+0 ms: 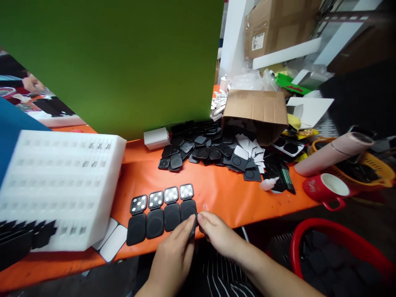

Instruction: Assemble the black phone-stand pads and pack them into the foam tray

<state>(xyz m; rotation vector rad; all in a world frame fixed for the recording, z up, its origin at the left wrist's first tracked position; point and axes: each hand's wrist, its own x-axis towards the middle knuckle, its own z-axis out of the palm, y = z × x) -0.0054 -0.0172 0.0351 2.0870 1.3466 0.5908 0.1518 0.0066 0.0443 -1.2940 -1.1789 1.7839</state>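
Observation:
My left hand (175, 253) and my right hand (218, 233) meet at the near edge of the orange table (216, 194). Together they pinch a thin black square case (193, 229), seen edge on, between their fingertips. Just beyond the fingers lies a row of several open black cases (162, 212), each with a lid of white dots tilted up behind its flat black base. A heap of the same black cases (204, 148) sits further back at the table's middle.
A white foam tray (58, 181) with slots fills the left, black cases standing in its near rows. A tipped cardboard box (255, 111), white pads, a red mug (328, 189), a pink tube and a yellow basket lie right. A red bin (334, 251) sits below. A green panel stands behind.

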